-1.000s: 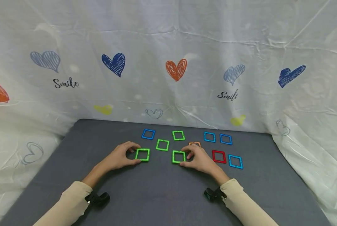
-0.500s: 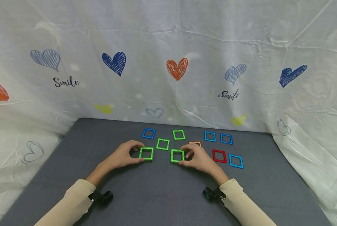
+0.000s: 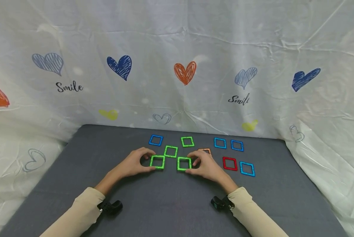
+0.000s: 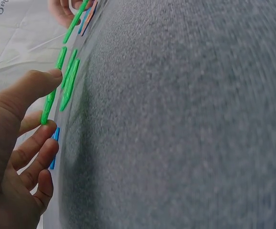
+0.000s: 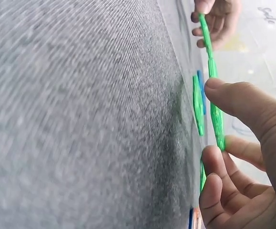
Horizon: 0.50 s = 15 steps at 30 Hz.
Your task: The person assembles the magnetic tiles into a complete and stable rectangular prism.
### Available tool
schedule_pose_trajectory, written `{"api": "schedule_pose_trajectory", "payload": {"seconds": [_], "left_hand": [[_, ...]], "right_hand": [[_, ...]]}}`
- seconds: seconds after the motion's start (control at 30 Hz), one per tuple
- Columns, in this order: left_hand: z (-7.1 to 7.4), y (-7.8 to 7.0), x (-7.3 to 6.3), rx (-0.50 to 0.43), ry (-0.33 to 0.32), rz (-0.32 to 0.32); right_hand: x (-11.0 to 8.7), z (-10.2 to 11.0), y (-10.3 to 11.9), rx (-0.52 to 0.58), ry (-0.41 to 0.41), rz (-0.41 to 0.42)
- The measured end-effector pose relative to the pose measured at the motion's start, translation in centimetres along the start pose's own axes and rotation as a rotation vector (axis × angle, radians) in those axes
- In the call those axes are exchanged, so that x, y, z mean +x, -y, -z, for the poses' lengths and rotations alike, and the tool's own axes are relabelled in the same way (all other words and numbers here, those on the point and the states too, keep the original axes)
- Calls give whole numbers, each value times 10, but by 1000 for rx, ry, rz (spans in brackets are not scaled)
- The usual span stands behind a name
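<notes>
My left hand (image 3: 136,161) pinches a green square frame tile (image 4: 52,98) between thumb and fingers, gripping it by its outer edges. Opposite it, my right hand (image 3: 204,165) holds a second green square frame tile (image 5: 216,112) the same way. Both tiles are raised over the grey table, roughly level, with a small gap between them in the head view. Just behind that gap lies another green frame (image 3: 171,151), flat on the cloth. An orange frame (image 3: 205,150) is partly hidden behind my right hand.
Farther back lie a blue frame (image 3: 155,140) and a green frame (image 3: 187,142). To the right are a red frame (image 3: 230,163) and several blue frames (image 3: 247,169). A white curtain (image 3: 153,82) printed with hearts hangs behind the grey table (image 3: 165,204).
My left hand has carried its green tile to the right, and my right hand has brought its tile slightly left. The gap between the two tiles has narrowed. The other frames stay put.
</notes>
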<state>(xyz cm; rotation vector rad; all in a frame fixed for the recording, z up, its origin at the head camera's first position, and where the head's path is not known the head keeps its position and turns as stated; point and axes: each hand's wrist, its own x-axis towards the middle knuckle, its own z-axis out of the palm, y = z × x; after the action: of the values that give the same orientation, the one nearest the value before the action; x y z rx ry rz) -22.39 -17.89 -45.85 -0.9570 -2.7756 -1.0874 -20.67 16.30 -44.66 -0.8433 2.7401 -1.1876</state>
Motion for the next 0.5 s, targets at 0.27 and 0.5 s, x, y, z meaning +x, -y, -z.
{"api": "schedule_pose_trajectory", "payload": {"seconds": [0.27, 0.5], "left_hand": [[-6, -3, 5, -4, 0, -30], [-10, -8, 10, -11, 25, -19]], "right_hand": [[5, -5, 2, -3, -2, -5], [7, -9, 6, 0, 6, -12]]}}
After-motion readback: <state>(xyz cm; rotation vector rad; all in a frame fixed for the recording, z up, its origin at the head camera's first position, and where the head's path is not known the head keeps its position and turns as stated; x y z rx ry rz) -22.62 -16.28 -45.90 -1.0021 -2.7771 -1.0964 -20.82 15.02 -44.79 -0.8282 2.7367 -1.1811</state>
